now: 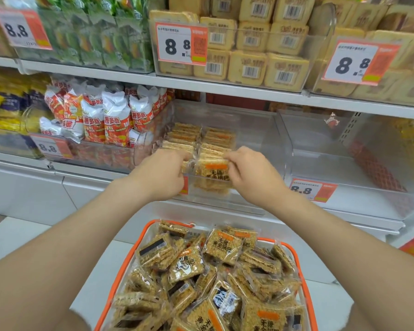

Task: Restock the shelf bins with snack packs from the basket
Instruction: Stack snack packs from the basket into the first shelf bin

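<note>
Squarely between left fingers, right fingers, snack pack

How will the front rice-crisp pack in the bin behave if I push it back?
The rice-crisp pack looks flat and rigid, so it probably slides as a slab. Its glossy film is likely slippery. Its puffed grain suggests light but brittle.

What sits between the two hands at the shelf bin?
Head view: a snack pack with an orange label, standing at the front of the bin, between the left hand and right hand, which pinches its edge.
</note>
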